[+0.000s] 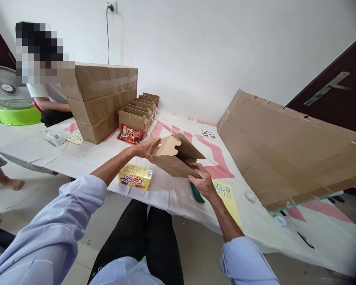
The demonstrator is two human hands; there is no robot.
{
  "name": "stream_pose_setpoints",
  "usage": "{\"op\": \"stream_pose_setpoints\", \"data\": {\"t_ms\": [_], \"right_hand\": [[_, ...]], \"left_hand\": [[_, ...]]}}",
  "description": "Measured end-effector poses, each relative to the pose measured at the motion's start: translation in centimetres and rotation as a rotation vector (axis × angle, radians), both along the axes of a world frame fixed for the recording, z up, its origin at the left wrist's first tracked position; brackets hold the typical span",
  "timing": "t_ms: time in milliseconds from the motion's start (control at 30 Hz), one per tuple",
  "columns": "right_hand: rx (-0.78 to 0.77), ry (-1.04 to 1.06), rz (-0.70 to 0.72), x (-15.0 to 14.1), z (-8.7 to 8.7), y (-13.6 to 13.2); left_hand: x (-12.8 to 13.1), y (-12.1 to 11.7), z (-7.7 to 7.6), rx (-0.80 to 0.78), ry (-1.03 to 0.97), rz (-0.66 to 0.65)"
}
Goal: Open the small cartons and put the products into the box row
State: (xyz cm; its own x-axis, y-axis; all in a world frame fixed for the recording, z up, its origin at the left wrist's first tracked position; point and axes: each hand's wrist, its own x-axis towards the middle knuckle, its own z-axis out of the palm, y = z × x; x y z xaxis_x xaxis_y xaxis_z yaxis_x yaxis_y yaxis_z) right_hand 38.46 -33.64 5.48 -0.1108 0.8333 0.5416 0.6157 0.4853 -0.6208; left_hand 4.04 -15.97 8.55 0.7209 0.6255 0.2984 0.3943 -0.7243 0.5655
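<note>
A makeshift workroom, shown by its cloth-covered table, stacked cartons and fan.

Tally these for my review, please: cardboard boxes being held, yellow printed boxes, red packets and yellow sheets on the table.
Held cardboard box: 1
Yellow printed box: 1
Red packet: 1
Yellow sheets: 2
Total: 5
</note>
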Motion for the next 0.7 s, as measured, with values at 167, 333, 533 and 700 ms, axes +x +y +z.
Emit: {"op": "stream_pose_setpoints", "data": {"t_ms": [167,333,533,700], "right_hand": [[-0.032,-0.004,-0.094,0.8,0.1,-0.1],[-0.026,-0.027,-0.096,0.4,1.8,0.2],[0.236,-0.008,-0.209,-1.1,4.0,2.4],[0.679,-0.182,-0.031,-6.4,8.6,2.6]], "left_hand": [[0.6,-1.4,-0.1,0.055,0.024,0.018],[-0.6,-4.1,1.0,0.065,-0.060,0.110],[-0.6,-5.3,2.1,0.057,-0.029,0.162],[-0.3,-6.2,0.8,0.126,-0.001,0.283]]}}
